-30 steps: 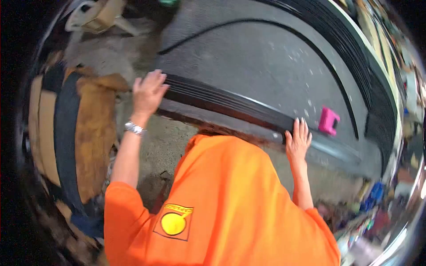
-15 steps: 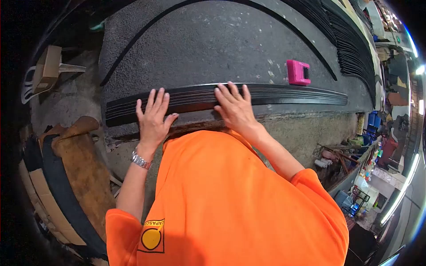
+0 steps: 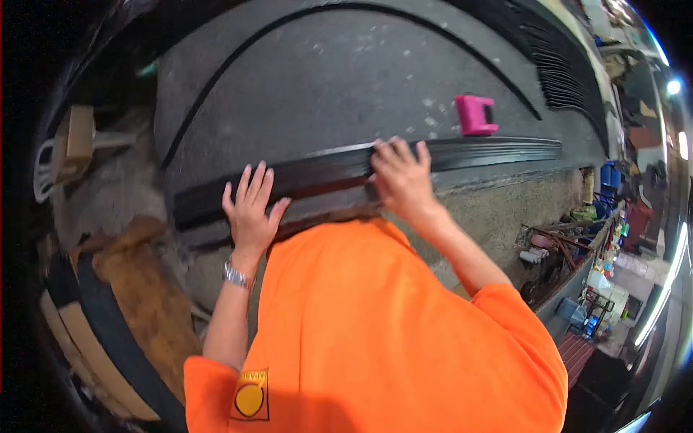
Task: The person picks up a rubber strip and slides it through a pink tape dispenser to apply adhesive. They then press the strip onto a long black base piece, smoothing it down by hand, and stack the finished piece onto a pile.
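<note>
Long black strips (image 3: 498,153) lie side by side in a flat band along the near edge of the dark worktable. My left hand (image 3: 250,209) rests on the left part of the band, fingers stretched out and thumb apart. Near the middle of the band, my right hand (image 3: 406,184) lies across the strips, its fingers slightly bent and a little blurred. Neither hand is wrapped round anything. Just beyond the right part of the band sits a pink boxy object (image 3: 473,115) with a black part on its side.
A single black strip (image 3: 253,42) curves in an arc over the worktable (image 3: 346,86). Many dark strips (image 3: 559,79) are bunched at the far right. Brown hide-like material (image 3: 148,289) hangs at the lower left, with a cardboard box (image 3: 78,141) on a white chair behind.
My right hand has slid a little to the right along the strips. The left hand stays at the left part of the band. The whole view has tilted slightly.
</note>
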